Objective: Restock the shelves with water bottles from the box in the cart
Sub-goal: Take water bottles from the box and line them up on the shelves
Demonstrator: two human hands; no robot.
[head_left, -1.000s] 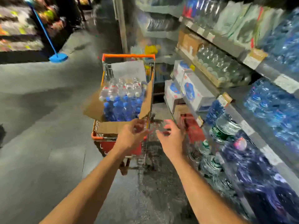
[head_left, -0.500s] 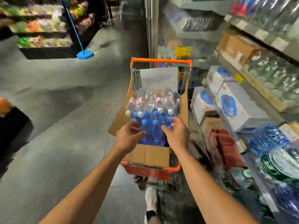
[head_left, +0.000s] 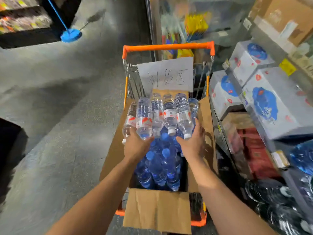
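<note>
An orange-handled cart (head_left: 167,46) carries an open cardboard box (head_left: 157,211). Several clear water bottles (head_left: 169,114) with white caps lie across the far half of the box. Blue-capped blue bottles (head_left: 159,165) stand packed beneath and in front of them. Both my hands are inside the box at the cap ends of the clear bottles. My left hand (head_left: 135,146) curls under a clear bottle on the left. My right hand (head_left: 193,143) grips a clear bottle on the right, thumb along its side. The bottles cover the fingertips of both hands.
Shelves (head_left: 288,177) run along the right, close to the cart, holding white boxes (head_left: 271,106), red cartons (head_left: 257,150) and wrapped bottle packs (head_left: 303,156). A paper sign (head_left: 166,75) hangs at the cart's far end. A blue broom (head_left: 71,35) stands far left across the grey floor.
I have stepped closer to the cart. Both hands moved forward from the blue caps to the clear bottles on top and closed on them.
</note>
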